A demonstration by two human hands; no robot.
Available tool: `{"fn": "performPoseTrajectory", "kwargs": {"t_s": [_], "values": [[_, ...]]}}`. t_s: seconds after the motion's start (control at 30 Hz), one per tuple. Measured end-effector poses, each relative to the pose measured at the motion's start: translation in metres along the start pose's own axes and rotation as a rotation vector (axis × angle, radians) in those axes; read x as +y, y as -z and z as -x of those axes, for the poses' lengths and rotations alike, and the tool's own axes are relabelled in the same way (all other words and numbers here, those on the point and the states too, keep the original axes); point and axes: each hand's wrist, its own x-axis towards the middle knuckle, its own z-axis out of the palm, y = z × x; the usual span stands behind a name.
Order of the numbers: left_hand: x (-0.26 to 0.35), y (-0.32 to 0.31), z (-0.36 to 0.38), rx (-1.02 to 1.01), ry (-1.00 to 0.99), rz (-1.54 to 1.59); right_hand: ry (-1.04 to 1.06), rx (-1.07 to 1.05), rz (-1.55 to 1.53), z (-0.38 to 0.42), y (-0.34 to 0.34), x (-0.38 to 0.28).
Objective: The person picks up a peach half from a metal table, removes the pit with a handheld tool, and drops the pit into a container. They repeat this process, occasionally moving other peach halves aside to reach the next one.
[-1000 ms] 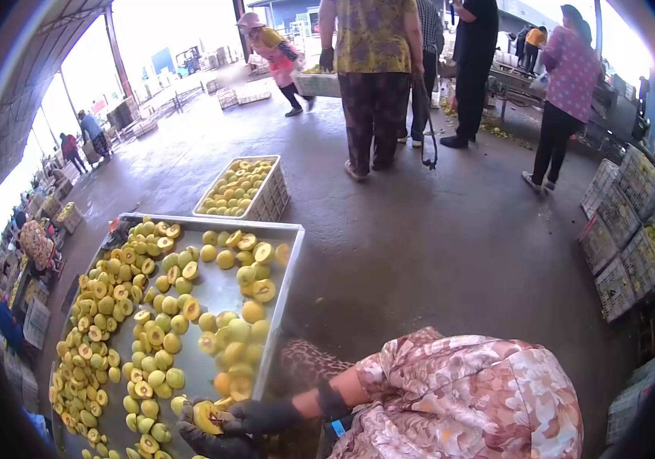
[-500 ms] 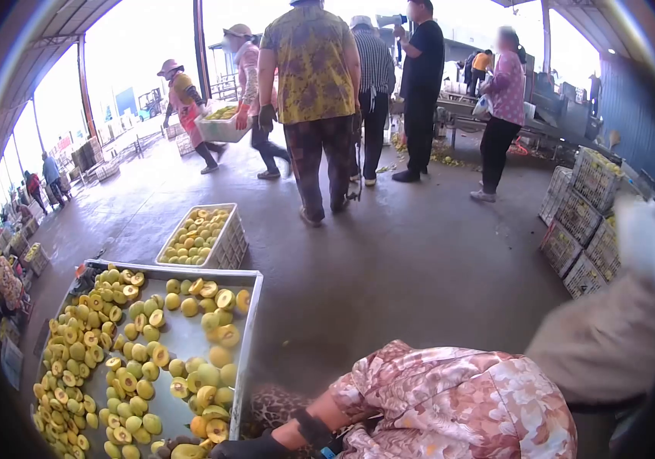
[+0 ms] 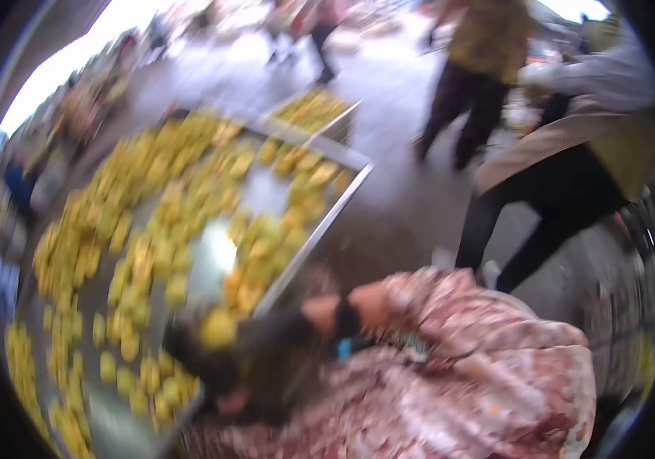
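Note:
Both my hands, in dark gloves, are close together at the near edge of a metal-rimmed sorting table (image 3: 320,222). A yellow peach (image 3: 218,329) shows between the gloves. My left hand (image 3: 196,356) is closed round the peach's far side. My right hand (image 3: 270,336) comes in from the right under a floral sleeve (image 3: 450,306) and a black wrist band, its fingers smeared by motion; I cannot tell what they hold. Many yellow-green peaches (image 3: 136,268), blurred now, cover the tabletop in loose rows up to the hands.
A white crate (image 3: 335,126) full of peaches stands beyond the table's far corner. On the right a person (image 3: 572,161) in dark trousers bends over close by. Another person (image 3: 480,76) in a patterned top is behind. Crates (image 3: 626,306) are stacked at the right edge.
The view has swung left and down, so the table and crate appear farther right. My gloved hands have come up into view with the peach. A bending person now fills the right side.

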Motion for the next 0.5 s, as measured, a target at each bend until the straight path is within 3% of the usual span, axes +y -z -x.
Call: {"fn": "performPoseTrajectory", "kwargs": {"t_s": [0.03,0.1,0.2,0.23,0.3,0.33,0.37,0.43,0.5], "values": [[0.008,0.014,0.001,0.097,-0.054,-0.107,-0.032,-0.042,0.256,0.002,0.000,-0.004],[0.012,0.051,0.014,0.284,-0.151,-0.470,0.154,0.010,0.239,0.012,-0.036,-0.029],[-0.002,0.157,0.085,0.498,-0.139,-1.168,0.244,-0.061,0.077,0.031,-0.061,-0.042],[0.007,0.183,0.097,0.558,-0.116,-1.091,0.238,-0.063,0.073,0.037,-0.061,-0.038],[0.028,0.229,0.124,0.669,0.000,-0.647,0.091,-0.039,0.169,0.050,-0.055,-0.006],[0.036,0.255,0.135,0.711,0.049,-0.492,-0.105,-0.224,0.614,0.053,-0.041,0.003],[0.044,0.292,0.152,0.720,0.172,-0.832,-0.304,-0.421,1.061,0.057,-0.029,0.011],[0.028,0.371,0.157,0.679,0.395,-1.485,-0.539,-0.400,1.028,0.066,-0.023,0.024],[-0.008,0.359,0.112,0.227,-0.315,-1.819,-0.458,-0.227,0.932,0.066,-0.023,0.028]]}}
